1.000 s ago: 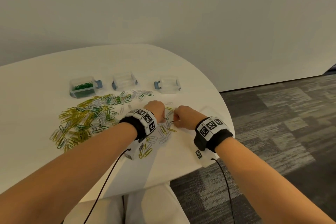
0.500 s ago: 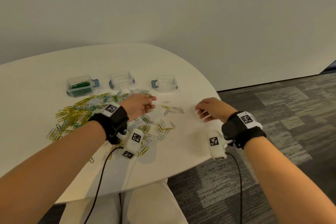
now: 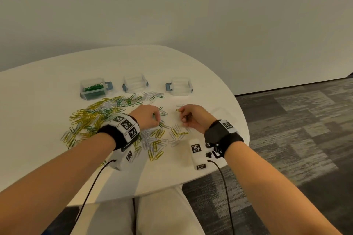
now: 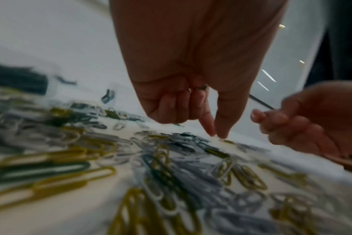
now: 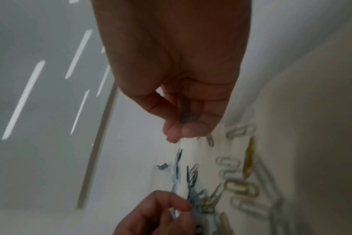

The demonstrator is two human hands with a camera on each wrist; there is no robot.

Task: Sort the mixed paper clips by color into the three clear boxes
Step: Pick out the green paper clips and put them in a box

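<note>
White rounded table (image 3: pixel 210 162) up against a plain wall, grey patchwork carpet off to the side. Left hand (image 3: pixel 146 117) is down over the clips with index finger (image 4: pixel 208 125) and thumb pinched narrow, tips right at the table among the scattered clips, other fingers curled in; it's too blurry to tell whether a clip is actually caught between them. Right hand (image 3: pixel 193 117) sits just beside it, fingers bunched and curled around a few clips. The mixed paper clips (image 3: pixel 99 120), yellow, green and white, lie under and between both hands, and the thick heap spreads out past the left hand's far side. Beyond the fingertips stand three clear boxes in a row: the left box (image 3: pixel 93 89) has green clips in it, the middle box (image 3: pixel 134 83) and right box (image 3: pixel 180 86) look see-through.
</note>
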